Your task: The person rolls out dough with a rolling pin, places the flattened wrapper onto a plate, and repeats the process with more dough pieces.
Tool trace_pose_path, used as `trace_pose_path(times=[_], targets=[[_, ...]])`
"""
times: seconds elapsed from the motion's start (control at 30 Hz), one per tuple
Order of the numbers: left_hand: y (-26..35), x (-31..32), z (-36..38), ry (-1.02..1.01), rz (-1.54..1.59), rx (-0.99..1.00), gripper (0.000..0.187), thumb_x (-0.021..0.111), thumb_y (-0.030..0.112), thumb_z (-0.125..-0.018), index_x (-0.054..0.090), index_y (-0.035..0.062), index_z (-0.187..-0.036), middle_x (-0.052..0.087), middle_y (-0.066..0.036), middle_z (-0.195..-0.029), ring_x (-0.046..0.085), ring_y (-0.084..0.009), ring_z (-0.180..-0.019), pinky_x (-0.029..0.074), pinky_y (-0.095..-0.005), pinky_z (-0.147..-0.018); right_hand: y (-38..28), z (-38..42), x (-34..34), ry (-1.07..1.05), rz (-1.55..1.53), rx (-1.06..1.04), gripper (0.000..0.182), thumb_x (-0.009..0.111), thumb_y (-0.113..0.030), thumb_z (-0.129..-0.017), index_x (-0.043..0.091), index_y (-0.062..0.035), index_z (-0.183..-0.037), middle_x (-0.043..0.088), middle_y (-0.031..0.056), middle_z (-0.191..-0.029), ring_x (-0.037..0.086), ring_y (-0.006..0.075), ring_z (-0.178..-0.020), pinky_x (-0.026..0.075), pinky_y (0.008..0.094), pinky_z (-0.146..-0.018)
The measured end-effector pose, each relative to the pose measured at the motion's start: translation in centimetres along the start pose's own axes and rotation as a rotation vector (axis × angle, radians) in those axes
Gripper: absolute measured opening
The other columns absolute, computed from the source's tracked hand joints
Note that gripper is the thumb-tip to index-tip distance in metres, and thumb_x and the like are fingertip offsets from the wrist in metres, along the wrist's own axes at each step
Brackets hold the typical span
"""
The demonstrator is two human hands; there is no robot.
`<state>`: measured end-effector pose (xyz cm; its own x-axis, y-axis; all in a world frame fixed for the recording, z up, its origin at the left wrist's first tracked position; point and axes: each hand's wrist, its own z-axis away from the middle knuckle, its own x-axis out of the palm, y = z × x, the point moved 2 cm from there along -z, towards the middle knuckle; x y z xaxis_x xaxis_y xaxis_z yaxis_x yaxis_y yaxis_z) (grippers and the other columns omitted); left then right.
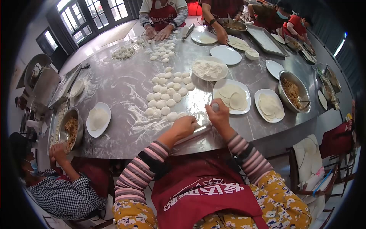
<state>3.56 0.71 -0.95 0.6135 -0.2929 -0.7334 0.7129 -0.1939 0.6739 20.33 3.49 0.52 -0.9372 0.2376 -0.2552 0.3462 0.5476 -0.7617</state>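
My right hand (pixel 220 116), near the table's front edge, is wrapped round a rolling pin (pixel 215 107), whose rounded end pokes up out of the fist. Just to its left, my left hand (pixel 184 126) has its fingers curled, and what they hold is hidden. A pale, straight-edged strip (pixel 199 130) lies low between the two hands. Beyond my left hand, several flattened dough rounds (pixel 166 95) sit in rows on the floured table. A plate of rolled wrappers (pixel 231 95) stands just beyond my right hand.
A bowl of flour (pixel 209 68) stands past the dough. To the right are another wrapper plate (pixel 269 105) and a bowl of filling (pixel 293 91). At left, a co-worker's hands (pixel 58 152) are beside a filling bowl (pixel 72 129) and a plate (pixel 98 119). Other co-workers stand across the table.
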Motion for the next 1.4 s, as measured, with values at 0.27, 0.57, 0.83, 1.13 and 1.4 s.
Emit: trace_pose_path(times=[0.27,0.57,0.83,1.13,1.4], targets=[[0.1,0.5,1.7,-0.060,0.137,-0.032,0.014,0.060,0.013,-0.077,0.058,0.0001,-0.084,0.062,-0.018,-0.078,0.059,-0.0288,-0.074,0.045,-0.0376,-0.066,-0.9,3.1,-2.2,0.031,0.002,0.067,0.019,0.070,-0.002,-0.071,0.052,-0.0037,-0.077,0.054,0.0110,-0.062,0.056,0.0265,-0.053,0.044,0.0331,-0.050],[-0.1,-0.1,0.4,-0.065,0.116,-0.034,0.014,0.057,0.014,-0.076,0.058,0.0004,-0.081,0.062,-0.019,-0.078,0.060,-0.0331,-0.075,0.045,-0.0389,-0.068,-0.9,5.9,-4.0,-0.001,0.007,0.103,0.019,0.070,-0.002,-0.071,0.052,-0.0029,-0.077,0.055,0.0108,-0.065,0.059,0.0242,-0.057,0.046,0.0308,-0.054],[0.1,0.5,-0.3,0.029,0.056,-0.027,0.017,0.058,0.017,-0.077,0.059,0.0007,-0.084,0.062,-0.019,-0.080,0.060,-0.0351,-0.079,0.045,-0.0406,-0.070,0.0,-0.1,0.0,-0.008,-0.040,0.008,0.018,0.069,-0.006,-0.073,0.052,-0.0039,-0.078,0.055,0.0130,-0.064,0.055,0.0283,-0.053,0.043,0.0346,-0.050],[-0.6,-0.1,1.4,-0.092,0.200,-0.053,0.019,0.059,0.019,-0.078,0.061,0.0016,-0.084,0.063,-0.021,-0.083,0.060,-0.0364,-0.081,0.045,-0.0419,-0.071,-1.8,4.1,-3.6,-0.035,0.305,-0.282,0.019,0.070,-0.003,-0.071,0.052,-0.0040,-0.079,0.052,0.0089,-0.068,0.055,0.0253,-0.054,0.044,0.0349,-0.049],[-0.2,0.1,-0.3,-0.024,0.024,-0.002,0.015,0.058,0.015,-0.077,0.059,0.0010,-0.082,0.062,-0.019,-0.079,0.059,-0.0346,-0.077,0.045,-0.0414,-0.069,0.1,2.0,-1.7,-0.007,0.174,-0.160,0.018,0.069,-0.004,-0.072,0.052,-0.0034,-0.077,0.052,0.0118,-0.063,0.054,0.0276,-0.051,0.043,0.0336,-0.049]])
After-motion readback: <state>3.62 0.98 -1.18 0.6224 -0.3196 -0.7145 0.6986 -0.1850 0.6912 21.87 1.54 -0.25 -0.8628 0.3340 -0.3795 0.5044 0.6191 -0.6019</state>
